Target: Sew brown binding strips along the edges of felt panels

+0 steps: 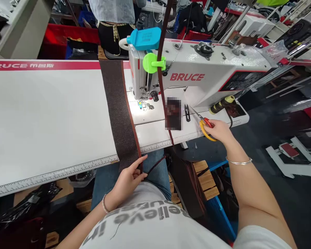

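Note:
A long dark brown strip of leather-like material (118, 110) runs across the sewing table and hangs over its front edge, with reddish-brown piping along its right side. At the hanging end, my left hand (129, 181) pinches the piped edge between thumb and fingers. My right hand (219, 130) is closed on the handles of a pair of scissors (206, 128), red and yellow, whose blades point up and left over the table. Just left of the blades lie small black thread snips (187, 113). The sewing machine (186, 67) stands behind, its needle area right of the strip.
A narrow brown cord (160, 76) hangs down in front of the machine and past the table edge. A thread cone (221, 104) lies at the table's right end. More brown strips (188, 183) rest on a wooden stool (206, 180). A person (112, 20) stands beyond the table.

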`<state>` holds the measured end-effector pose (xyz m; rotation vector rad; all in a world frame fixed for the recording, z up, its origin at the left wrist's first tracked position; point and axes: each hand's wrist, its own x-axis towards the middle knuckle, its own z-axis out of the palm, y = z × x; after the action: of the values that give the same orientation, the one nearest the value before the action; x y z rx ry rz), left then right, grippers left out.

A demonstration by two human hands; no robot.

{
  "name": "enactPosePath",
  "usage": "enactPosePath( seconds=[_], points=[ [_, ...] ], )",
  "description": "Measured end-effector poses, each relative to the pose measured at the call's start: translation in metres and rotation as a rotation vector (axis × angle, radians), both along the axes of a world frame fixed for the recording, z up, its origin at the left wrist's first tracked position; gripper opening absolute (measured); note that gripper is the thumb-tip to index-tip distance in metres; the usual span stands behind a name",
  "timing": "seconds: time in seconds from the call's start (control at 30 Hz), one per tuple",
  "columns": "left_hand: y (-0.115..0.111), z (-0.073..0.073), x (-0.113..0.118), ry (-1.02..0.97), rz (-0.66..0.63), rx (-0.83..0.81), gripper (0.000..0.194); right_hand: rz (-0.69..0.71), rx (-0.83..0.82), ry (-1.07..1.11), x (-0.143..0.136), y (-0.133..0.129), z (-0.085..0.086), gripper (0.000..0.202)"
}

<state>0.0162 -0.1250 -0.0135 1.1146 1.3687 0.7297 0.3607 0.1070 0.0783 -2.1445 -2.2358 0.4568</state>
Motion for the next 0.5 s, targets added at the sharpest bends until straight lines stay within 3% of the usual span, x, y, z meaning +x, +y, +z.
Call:
enactPosePath(
  seconds=[0.3,0.43,0.5],
  points=[
    [0.001,0.013,0.001,0.4,0.01,0.233,0.05,-0.062,0.257,-0.129,-0.027,0.029,-0.017,0.044],
    [0.004,0.017,0.005,0.387,-0.089,0.319,0.046,-0.007,0.431,0.058,-0.047,-0.001,-0.013,0.04],
    [0.008,0.023,0.01,0.209,-0.175,0.318,0.039,0.067,0.341,0.294,-0.071,-0.031,-0.012,0.038]
  ],
)
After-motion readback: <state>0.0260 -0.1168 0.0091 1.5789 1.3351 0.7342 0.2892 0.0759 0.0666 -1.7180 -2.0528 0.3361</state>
